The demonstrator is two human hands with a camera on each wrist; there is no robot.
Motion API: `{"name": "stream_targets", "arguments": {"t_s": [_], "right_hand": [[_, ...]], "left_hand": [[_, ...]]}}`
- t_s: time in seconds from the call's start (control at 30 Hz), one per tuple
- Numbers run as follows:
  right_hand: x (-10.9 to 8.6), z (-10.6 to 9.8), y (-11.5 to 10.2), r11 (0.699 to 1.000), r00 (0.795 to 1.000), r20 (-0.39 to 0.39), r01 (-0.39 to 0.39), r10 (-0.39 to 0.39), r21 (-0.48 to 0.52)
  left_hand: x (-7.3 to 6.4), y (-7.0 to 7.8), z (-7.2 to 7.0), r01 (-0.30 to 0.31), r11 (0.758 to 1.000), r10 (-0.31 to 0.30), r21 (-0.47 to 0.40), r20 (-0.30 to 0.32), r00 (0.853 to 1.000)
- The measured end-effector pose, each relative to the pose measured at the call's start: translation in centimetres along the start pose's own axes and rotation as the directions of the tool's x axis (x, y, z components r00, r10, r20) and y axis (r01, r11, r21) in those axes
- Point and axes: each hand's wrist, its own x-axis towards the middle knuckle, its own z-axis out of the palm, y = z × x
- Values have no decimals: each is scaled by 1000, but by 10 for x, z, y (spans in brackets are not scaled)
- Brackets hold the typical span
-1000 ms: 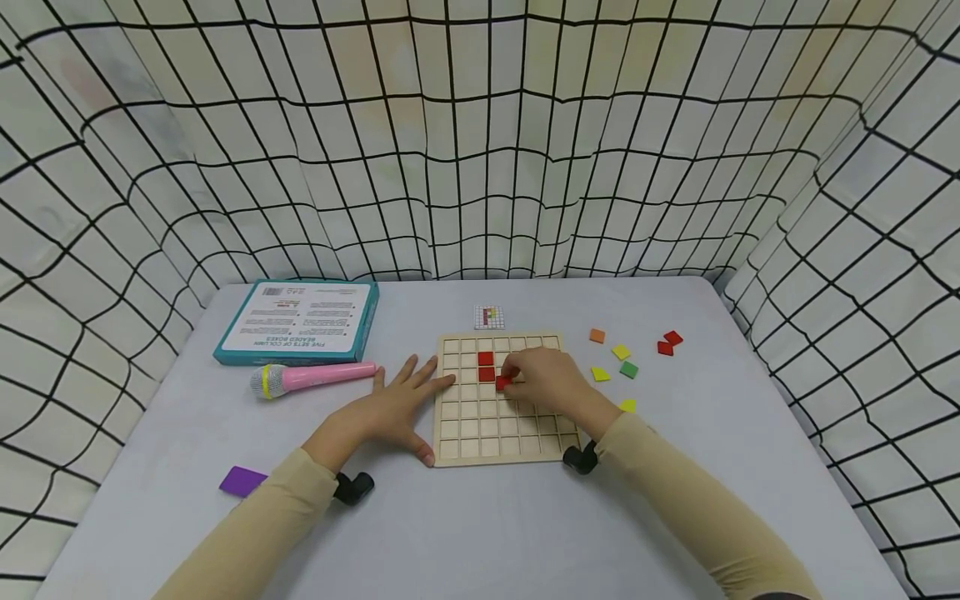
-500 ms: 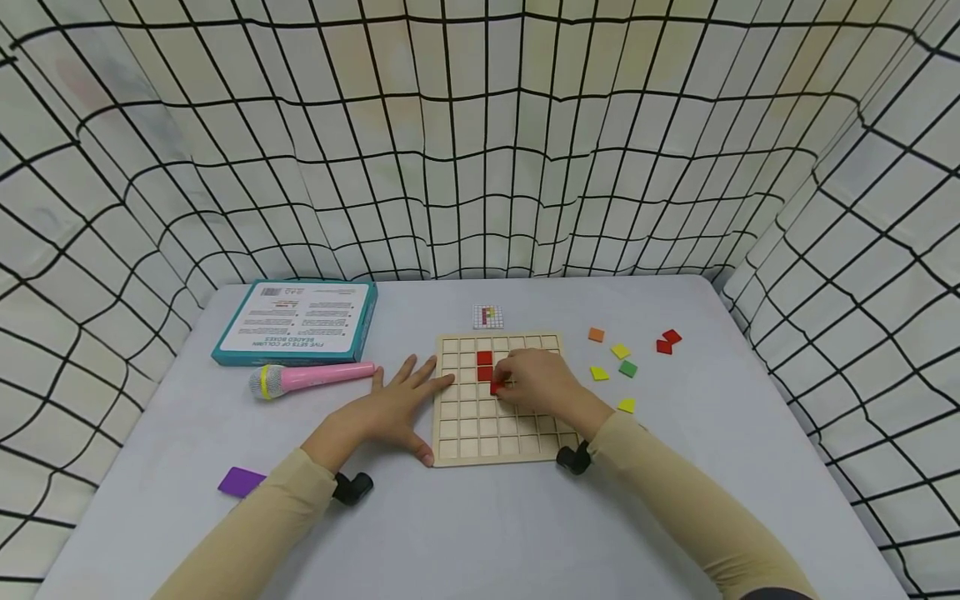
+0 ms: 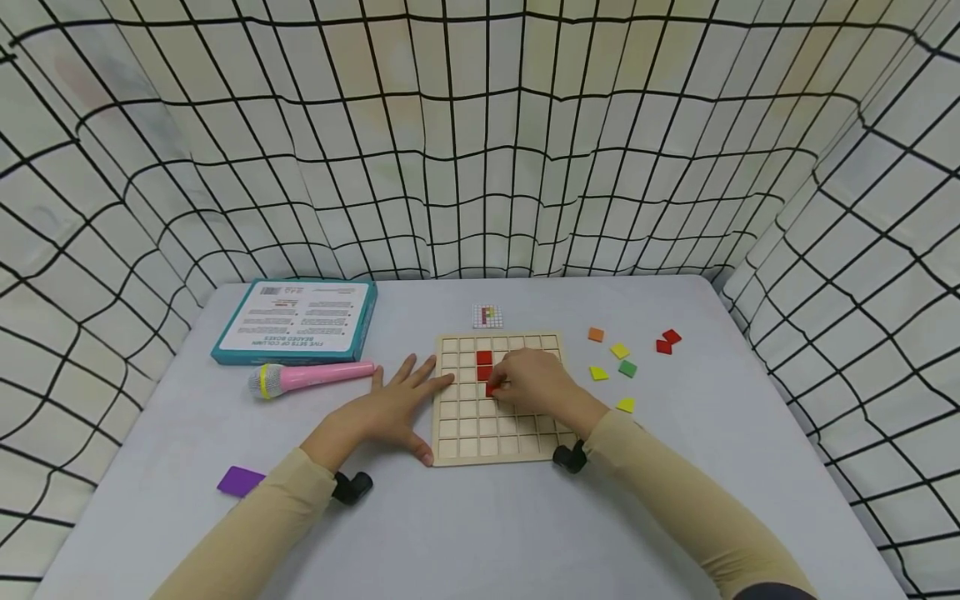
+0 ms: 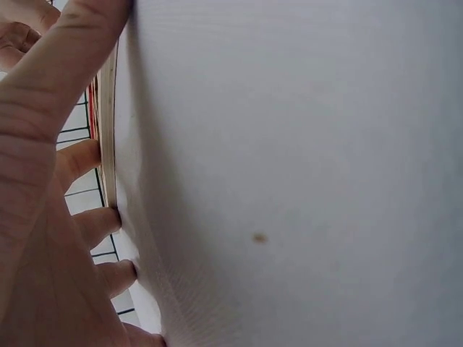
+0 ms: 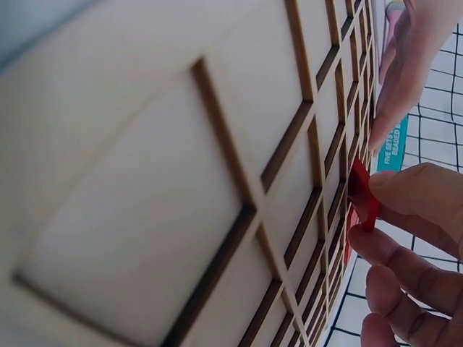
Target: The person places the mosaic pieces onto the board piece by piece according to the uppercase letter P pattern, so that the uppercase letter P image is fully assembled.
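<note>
Eased left, a tilted red tile [image 5: 361, 189] sits pinched in the right hand's [image 3: 536, 380] narrow grip, just nearside of two laid tiles [image 3: 484, 357] on the gridded board [image 3: 468, 427], its placement seemingly needing a flat press, the empty left hand [image 3: 390, 412] splayed alongside.

The person wears long sleeves in a plain tan cloth — left sleeve [image 3: 251, 533] and right sleeve [image 3: 667, 492] alike — each reaching the wrist. The right one creases into soft folds lower down, where a dark, round-edged patch [image 3: 775, 592] shows, too cropped to identify. By each cuff sits a small black fitting, left fitting [image 3: 352, 488] and right fitting [image 3: 570, 457], stubby and rounded.
</note>
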Motion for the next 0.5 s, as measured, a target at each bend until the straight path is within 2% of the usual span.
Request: {"name": "stream_targets", "arguments": {"t_s": [0.27, 0.5], "right_hand": [[5, -1, -8, 1000, 1000, 15, 23, -23, 12], [6, -4, -13, 1000, 999, 18, 26, -26, 15]], "left_hand": [[2, -2, 1, -10, 1000, 10, 0, 4, 1000], [2, -1, 1, 6, 1000, -6, -5, 7, 1000]]}}
